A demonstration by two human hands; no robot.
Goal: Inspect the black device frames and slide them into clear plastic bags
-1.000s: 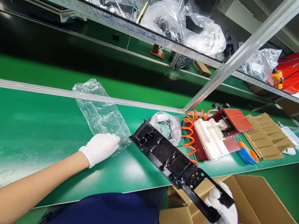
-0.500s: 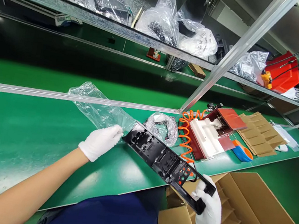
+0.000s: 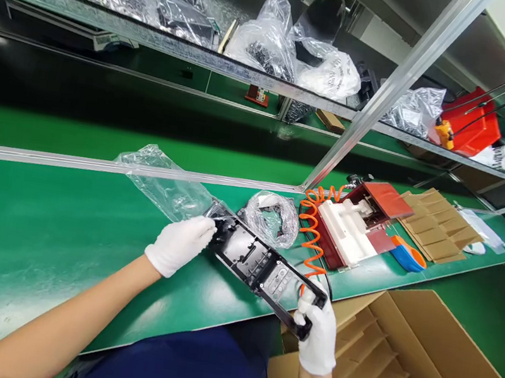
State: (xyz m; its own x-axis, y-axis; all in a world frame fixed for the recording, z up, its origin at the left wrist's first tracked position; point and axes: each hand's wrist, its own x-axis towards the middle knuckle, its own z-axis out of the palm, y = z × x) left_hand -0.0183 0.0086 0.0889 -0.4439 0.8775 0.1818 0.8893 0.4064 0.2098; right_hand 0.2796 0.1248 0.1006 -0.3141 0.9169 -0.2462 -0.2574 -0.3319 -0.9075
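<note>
A long black plastic panel [image 3: 259, 265] lies slanted over the green table's front edge. My right hand [image 3: 316, 334], in a white glove, grips its near end. The panel's far end sits at the mouth of a clear plastic bag [image 3: 164, 184] that lies flat on the table. My left hand [image 3: 180, 243], also gloved, pinches the bag's open edge right where the panel's tip meets it.
An open cardboard box with dividers [image 3: 402, 360] stands at the lower right. Behind the panel lie a small crumpled bag of parts [image 3: 272, 216], an orange coiled hose [image 3: 313, 234], a red-and-white fixture [image 3: 362, 222] and stacked cardboard pieces [image 3: 438, 226]. Shelves above hold bagged parts.
My right hand has carried the panel left and away from the box, so its far end now reaches the bag's mouth. My left hand shifted from flat on the bag to gripping its edge.
</note>
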